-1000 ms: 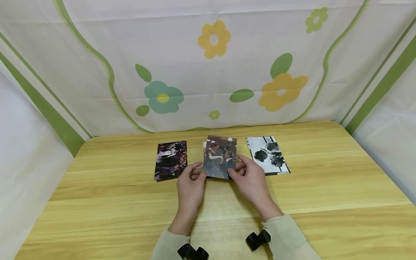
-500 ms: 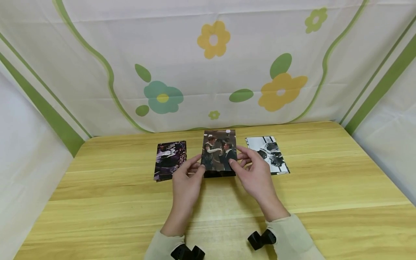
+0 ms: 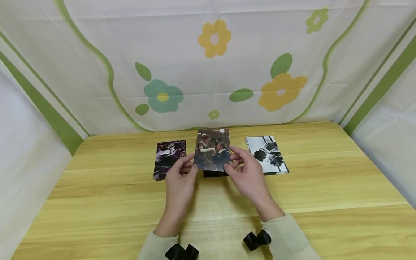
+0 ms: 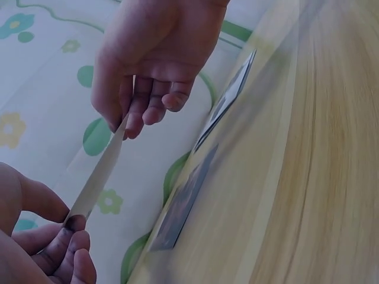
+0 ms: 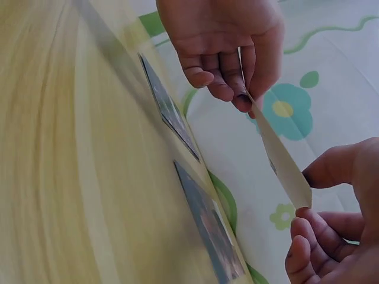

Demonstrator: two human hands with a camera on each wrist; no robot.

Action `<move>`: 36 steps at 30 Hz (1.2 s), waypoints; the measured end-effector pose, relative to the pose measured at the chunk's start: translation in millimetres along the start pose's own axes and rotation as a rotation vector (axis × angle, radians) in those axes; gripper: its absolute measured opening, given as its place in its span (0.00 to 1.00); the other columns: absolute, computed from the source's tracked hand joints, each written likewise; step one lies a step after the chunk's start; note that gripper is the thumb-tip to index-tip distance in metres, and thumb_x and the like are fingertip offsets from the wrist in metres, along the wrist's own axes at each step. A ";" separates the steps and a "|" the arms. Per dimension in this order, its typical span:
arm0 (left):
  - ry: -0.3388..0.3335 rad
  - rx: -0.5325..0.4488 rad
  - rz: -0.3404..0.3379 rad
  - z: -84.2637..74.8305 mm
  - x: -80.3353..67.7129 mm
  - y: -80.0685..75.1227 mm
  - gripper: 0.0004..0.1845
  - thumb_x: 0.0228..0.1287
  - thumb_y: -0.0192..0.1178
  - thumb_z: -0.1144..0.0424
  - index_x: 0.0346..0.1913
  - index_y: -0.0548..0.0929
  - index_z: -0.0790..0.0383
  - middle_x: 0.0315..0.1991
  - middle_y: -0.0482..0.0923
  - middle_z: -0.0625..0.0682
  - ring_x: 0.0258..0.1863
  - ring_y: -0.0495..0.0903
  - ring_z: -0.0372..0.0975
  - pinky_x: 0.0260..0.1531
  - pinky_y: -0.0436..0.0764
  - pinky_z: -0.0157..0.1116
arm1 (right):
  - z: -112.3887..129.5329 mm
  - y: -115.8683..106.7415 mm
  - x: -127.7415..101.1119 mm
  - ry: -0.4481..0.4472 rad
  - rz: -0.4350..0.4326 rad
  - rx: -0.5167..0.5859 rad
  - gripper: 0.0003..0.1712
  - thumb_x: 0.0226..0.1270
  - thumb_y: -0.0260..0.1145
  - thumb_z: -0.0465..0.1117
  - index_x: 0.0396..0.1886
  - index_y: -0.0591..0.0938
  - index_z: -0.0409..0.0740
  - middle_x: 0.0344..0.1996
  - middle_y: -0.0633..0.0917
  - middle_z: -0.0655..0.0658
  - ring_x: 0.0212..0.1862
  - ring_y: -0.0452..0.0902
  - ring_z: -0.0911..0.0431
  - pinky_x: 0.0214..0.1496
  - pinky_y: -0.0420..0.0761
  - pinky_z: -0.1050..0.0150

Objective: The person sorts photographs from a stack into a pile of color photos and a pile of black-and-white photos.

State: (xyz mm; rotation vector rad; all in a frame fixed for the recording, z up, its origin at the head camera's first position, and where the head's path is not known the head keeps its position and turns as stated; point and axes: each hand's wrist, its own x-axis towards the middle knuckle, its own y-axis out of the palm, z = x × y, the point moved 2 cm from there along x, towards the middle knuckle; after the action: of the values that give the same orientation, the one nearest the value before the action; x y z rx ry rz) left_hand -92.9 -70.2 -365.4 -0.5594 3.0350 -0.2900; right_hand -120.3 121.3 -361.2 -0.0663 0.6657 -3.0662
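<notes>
Glossy, thin colour photo print (image 3: pixel 212 150) of a couple, pinched at its lower corners by left hand (image 3: pixel 179 179) and right hand (image 3: pixel 249 176), held above the pale grained wooden desk (image 3: pixel 325 187). Dark print (image 3: pixel 169 159) lies flat left, black-and-white print (image 3: pixel 267 154) right. Against 0.5 s ago: print shifted left. Left wrist view: print (image 4: pixel 98 174) edge-on, white back. Right wrist view: print (image 5: pixel 281 157) likewise, gripped both ends.

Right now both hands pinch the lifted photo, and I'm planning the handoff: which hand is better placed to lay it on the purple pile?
Left hand: it is beside the purple pile.
</notes>
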 end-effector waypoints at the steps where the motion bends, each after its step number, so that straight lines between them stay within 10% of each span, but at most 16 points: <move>1: -0.003 0.005 -0.006 0.7 0.6 -1.6 0.18 0.70 0.63 0.72 0.59 0.90 0.60 0.45 0.85 0.57 0.44 0.80 0.43 0.41 0.79 0.29 | 0.3 2.0 0.2 -0.001 0.009 0.006 0.37 0.67 0.73 0.35 0.76 0.78 0.48 0.53 0.84 0.45 0.49 0.79 0.54 0.46 0.79 0.71; 22: -0.125 0.200 -0.165 19.0 23.3 -75.6 0.20 0.74 0.57 0.68 0.64 0.85 0.62 0.50 0.81 0.57 0.45 0.75 0.41 0.39 0.74 0.27 | 33.7 92.7 14.1 -0.061 0.208 -0.021 0.37 0.73 0.72 0.38 0.79 0.73 0.43 0.51 0.83 0.47 0.51 0.80 0.51 0.62 0.81 0.51; 36: -0.104 0.316 -0.131 29.4 31.0 -88.1 0.18 0.74 0.60 0.67 0.63 0.85 0.68 0.51 0.85 0.64 0.39 0.77 0.38 0.35 0.75 0.27 | 31.5 115.0 22.1 -0.008 0.219 -0.123 0.34 0.73 0.70 0.39 0.77 0.75 0.41 0.50 0.82 0.46 0.40 0.75 0.58 0.51 0.80 0.57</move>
State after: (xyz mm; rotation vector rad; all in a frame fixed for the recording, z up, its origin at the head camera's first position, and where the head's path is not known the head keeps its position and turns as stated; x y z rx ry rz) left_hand -88.9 -167.2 -377.7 -0.7204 2.7765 -0.7065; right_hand -141.7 3.3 -379.3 -0.0049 0.8027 -2.8129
